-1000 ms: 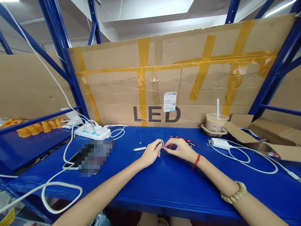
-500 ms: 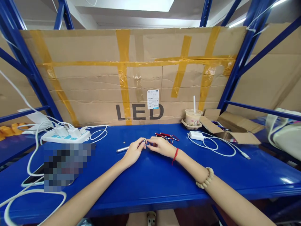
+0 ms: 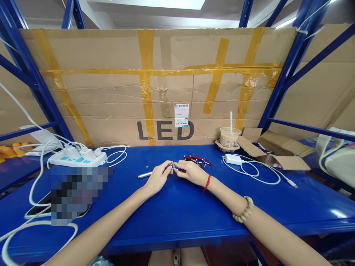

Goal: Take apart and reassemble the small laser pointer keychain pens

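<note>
The view has swung right over the past second, pulling one white bag (image 3: 340, 153) into the right edge, while the two hands stay together over the middle of the table (image 3: 177, 218). Here's the left hand (image 3: 159, 176), fingers curled in, thumb and fingertips closed on one small metallic part (image 3: 172, 164), too small to make out. And the right hand (image 3: 191, 173), nearly touching it, fingertips pinched on one thin pale piece (image 3: 175, 169); whether the two pieces are joined, I can't tell. Both are held just above the blue surface.

One silver tube (image 3: 144, 175) lies beside the left hand, partly hidden by it, and one tiny round piece (image 3: 146, 166) sits just behind. Past the right hand, a cluster of red clip-on pieces (image 3: 191, 159), overlapping, so no sure count. Right wrist and forearm: one red string (image 3: 206, 184), one beaded bracelet (image 3: 244, 209).

Over on the right, one white adapter (image 3: 233, 159) with its cable, one cup (image 3: 229, 138) with one straw, one open cardboard box (image 3: 285, 146). Left side: one power strip (image 3: 63, 161), one phone (image 3: 39, 210) partly pixelated. Three letters, L-E-D, on the cardboard sheet (image 3: 111, 107) behind!
</note>
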`<state>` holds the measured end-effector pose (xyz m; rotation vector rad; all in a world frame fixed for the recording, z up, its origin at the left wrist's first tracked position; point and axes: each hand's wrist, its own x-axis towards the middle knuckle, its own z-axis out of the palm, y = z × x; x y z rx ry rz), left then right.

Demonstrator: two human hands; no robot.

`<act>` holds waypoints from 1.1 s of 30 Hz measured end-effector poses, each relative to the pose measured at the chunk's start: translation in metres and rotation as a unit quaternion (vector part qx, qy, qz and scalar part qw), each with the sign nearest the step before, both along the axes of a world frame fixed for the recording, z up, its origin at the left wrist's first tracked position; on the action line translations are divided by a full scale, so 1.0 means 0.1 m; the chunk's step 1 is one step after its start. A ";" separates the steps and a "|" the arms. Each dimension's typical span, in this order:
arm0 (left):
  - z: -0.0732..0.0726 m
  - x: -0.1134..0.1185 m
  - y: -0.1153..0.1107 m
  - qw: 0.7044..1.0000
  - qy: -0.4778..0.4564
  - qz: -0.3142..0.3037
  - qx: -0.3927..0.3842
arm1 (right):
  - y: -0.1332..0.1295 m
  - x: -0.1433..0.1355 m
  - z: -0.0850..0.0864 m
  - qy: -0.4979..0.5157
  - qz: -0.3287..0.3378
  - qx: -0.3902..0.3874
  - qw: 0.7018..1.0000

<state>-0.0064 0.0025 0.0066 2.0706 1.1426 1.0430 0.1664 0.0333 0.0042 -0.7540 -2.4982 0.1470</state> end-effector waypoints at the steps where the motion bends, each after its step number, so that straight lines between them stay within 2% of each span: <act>1: 0.01 0.00 0.00 1.000 0.001 0.001 0.003 | 0.00 0.00 -0.01 0.002 -0.002 0.007 1.000; 13: 0.01 0.01 0.00 0.998 -0.029 0.010 0.046 | -0.01 -0.03 0.02 0.062 -0.032 0.021 0.997; 21: 0.01 0.02 0.00 0.998 -0.025 0.009 0.052 | -0.04 -0.02 0.06 0.163 -0.088 0.050 0.981; 27: -0.01 0.03 -0.01 0.999 -0.021 0.007 0.037 | -0.06 -0.06 0.03 0.133 -0.053 0.059 0.988; 33: -0.01 0.01 0.01 0.997 -0.080 0.014 0.020 | -0.05 -0.06 0.01 0.120 -0.059 0.055 0.989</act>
